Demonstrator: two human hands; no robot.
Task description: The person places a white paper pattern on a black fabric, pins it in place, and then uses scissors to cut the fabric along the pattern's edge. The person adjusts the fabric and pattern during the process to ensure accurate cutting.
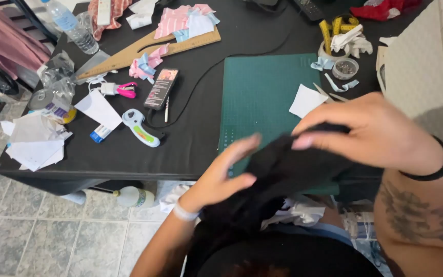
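Black cloth (283,169) bunched closest to me, held up over the near bench (190,143) edge. I see my left hand (226,172) under it, fingers (242,146) loosely curled, thumb pressing the fabric. Right hand (375,136) clamps it from above, fingers (308,138) pinching the top fold. Green cutting mat (262,97) just beyond both fingers. White paper square (306,100) on the mat, above the right fingers. Rotary cutter (140,128) and phone (161,88) well left of the left fingers.
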